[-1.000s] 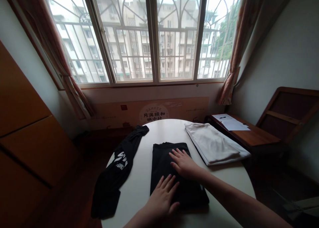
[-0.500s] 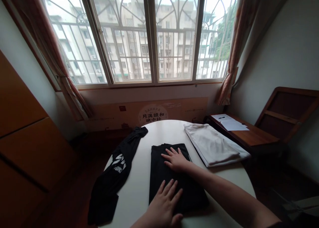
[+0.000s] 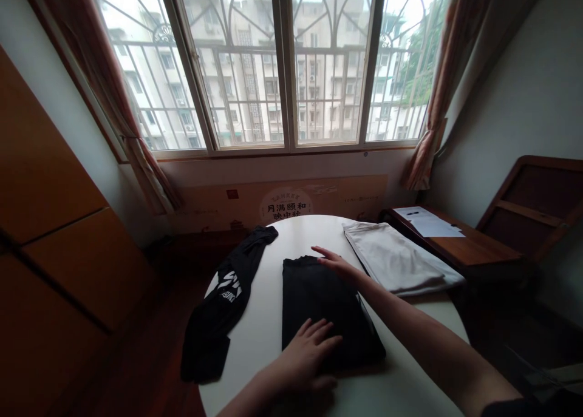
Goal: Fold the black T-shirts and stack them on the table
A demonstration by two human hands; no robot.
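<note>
A folded black garment [image 3: 325, 301] lies flat as a rectangle on the white round table [image 3: 255, 344]. Over its near half is my left hand [image 3: 312, 347], fingers stretched out and apart; whether it touches the cloth I cannot tell. At the far edge of the garment my right hand [image 3: 334, 264] is raised a little, seen from the side, its fingers extended and holding nothing. To the left, a black garment with white lettering [image 3: 228, 301] lies loosely along the table's edge.
Folded white and light grey cloth [image 3: 396, 259] lies on the table's right side. Beyond it stand a low wooden table [image 3: 483, 244] with white papers [image 3: 430, 223] and a leaning framed panel [image 3: 528, 204]. An orange cabinet [image 3: 54, 223] is at left, and a barred window [image 3: 291, 71] ahead.
My right hand has risen from lying flat on the folded black garment and moved to its far edge. My left hand has shifted slightly. The whole view has swung a little left.
</note>
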